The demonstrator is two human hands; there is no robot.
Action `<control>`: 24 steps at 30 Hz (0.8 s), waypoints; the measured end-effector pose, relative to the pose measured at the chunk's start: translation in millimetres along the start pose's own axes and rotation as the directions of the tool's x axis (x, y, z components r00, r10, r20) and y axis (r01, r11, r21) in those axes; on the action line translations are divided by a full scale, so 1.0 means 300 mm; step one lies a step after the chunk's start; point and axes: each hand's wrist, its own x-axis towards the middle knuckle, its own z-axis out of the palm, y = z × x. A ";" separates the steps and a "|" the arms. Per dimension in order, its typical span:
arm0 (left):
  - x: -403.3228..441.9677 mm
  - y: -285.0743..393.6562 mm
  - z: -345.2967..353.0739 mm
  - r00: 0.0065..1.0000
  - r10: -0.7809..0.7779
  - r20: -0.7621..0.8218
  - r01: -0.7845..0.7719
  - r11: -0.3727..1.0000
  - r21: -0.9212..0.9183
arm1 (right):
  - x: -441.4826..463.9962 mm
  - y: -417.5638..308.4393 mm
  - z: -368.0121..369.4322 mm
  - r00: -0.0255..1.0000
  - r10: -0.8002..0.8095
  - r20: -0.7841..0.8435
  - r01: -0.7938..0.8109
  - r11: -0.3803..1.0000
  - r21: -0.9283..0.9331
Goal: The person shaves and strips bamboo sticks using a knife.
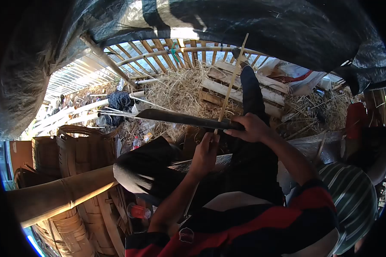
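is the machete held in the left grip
No, the right grip holds the machete, while the left grip pinches the thin bamboo strip.

A red and black shirt (253,225) with badge (186,235) tops dark trousers (254,171).

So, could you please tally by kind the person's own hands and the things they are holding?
Hands: 2 (left hand, right hand)
Long-bladed knife: 1
Thin pale strip: 1
Total: 4
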 end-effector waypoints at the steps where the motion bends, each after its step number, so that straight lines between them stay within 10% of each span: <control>1: 0.000 0.006 0.000 1.000 0.000 0.000 0.000 1.000 0.000 | 0.004 0.011 0.003 1.000 0.000 0.000 0.000 1.000 0.000; 24: -0.004 0.038 -0.043 0.994 -0.110 0.011 0.110 0.992 0.059 | 0.021 0.218 -0.060 0.990 -0.138 0.020 0.138 0.953 -0.268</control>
